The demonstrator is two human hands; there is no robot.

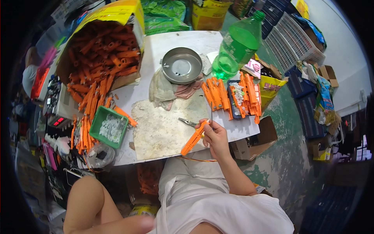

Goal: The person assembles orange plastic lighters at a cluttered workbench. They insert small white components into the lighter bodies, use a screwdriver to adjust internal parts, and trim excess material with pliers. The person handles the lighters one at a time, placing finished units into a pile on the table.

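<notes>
L hand (136, 224) rests low near the lap, off the tabletop (163, 46); blurred, can't tell how its fingers are set. Far left, open cardboard box (103, 50) spills orange plastic parts; below it a green tray (109, 126) w/ small white bits. Centre: metal bowl (181, 65) on a rag, small pliers (187, 122) lying just beside the R hand (215, 137). R fingers clamped on an orange plastic piece (193, 140), held tilted over the tabletop's front edge. Right: green bottle (237, 45).

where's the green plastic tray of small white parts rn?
Head view, person's left: the green plastic tray sits at the white table's left edge, between the loose orange plastic pieces and the worn work mat.
</notes>
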